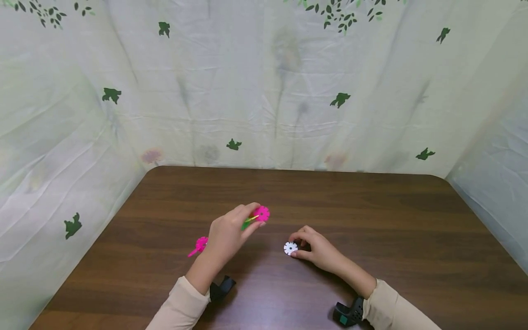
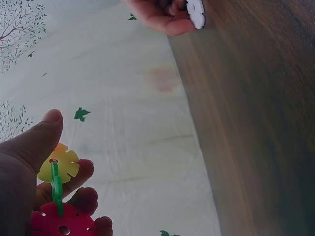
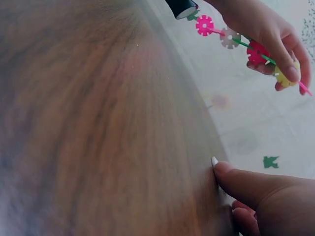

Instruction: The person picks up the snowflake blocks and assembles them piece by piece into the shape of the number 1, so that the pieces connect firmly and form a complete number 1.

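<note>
My left hand [image 1: 226, 233] grips a chain of notched plastic discs above the table. At its far end a pink disc [image 1: 261, 213] shows beyond the fingertips; the near end, another pink disc [image 1: 201, 244], sticks out left of the wrist. In the right wrist view, a whitish disc [image 3: 230, 38] and a yellow disc [image 3: 285, 76] sit along the chain; a green disc [image 2: 56, 184] joins yellow and pink ones in the left wrist view. My right hand [image 1: 323, 252] pinches a single white disc [image 1: 290, 248] between thumb and fingers, low over the table. The hands are apart.
A brown wood-grain table [image 1: 392, 220] lies below both hands. Pale curtains [image 1: 255, 82] with leaf prints hang behind it and at both sides. Black camera bands [image 1: 349, 314] are strapped on both wrists.
</note>
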`<state>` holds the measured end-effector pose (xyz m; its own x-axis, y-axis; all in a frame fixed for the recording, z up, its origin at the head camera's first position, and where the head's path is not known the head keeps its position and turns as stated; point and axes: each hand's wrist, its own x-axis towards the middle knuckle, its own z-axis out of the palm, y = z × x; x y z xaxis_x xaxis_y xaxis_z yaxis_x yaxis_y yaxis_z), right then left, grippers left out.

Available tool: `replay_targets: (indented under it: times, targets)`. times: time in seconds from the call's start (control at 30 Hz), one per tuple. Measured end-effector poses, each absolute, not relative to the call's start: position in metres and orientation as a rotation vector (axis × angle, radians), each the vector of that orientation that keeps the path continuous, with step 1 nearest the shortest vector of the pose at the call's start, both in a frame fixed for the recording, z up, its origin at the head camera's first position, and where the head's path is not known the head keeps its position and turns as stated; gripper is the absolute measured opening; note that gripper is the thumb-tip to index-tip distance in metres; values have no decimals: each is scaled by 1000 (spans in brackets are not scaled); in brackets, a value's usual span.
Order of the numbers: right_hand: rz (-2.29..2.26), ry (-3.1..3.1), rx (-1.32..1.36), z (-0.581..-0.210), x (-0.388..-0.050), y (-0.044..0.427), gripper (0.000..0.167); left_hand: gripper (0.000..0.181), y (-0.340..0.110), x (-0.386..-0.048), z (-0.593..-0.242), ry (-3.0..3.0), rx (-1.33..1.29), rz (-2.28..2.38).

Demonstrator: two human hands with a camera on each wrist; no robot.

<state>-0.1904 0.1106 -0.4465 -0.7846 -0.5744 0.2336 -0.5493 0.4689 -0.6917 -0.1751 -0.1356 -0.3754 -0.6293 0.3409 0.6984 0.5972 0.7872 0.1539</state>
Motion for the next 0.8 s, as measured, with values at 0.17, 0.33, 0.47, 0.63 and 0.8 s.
replay_targets:
  times: [0.17,0.33,0.47,0.63,0.8]
  targets:
    - [-1336,2597,-953,-444,-191,112,25,38,-133,-174,-376,-2297,-722,-508]
    - [-1514,2481,-915,-428,-187,114,17,37,-129,-172,-377,-2306,-770,-509]
    - [-1652,2434,-855,-399,-176,114,18,36,-124,-169,-377,-2304,-835,-500]
    - [-1780,2438,-850,-374,-166,114,12,36,-116,-163,-376,-2307,-917,-505]
    - [-1882,2403,-957,-377,-168,119,11,36,-109,-157,-374,-2323,-967,-522]
